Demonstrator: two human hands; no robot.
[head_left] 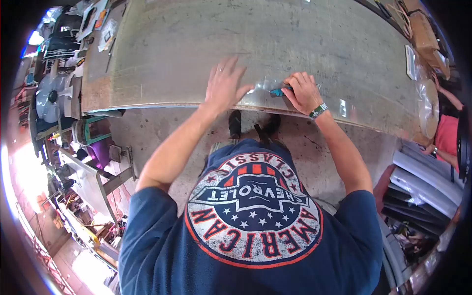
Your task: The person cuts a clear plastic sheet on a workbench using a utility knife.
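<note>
Clearly coloured, the small teal-and-black tool (277,92) is short and narrow, partly hidden by the fingers around it; its exact kind is too small to tell. It sits near the front edge of the grey, scuffed table (196,44). The right hand (302,92) is curled around it, thumb and bent fingers closed on its end, with a patterned band (318,110) at the wrist. The left hand (225,84) is open and slightly blurred, its fingers extended and thumb spread toward the tool, holding nothing; whether it touches the tabletop cannot be told. The two hands are apart, with shiny glare (259,87) between them.
</note>
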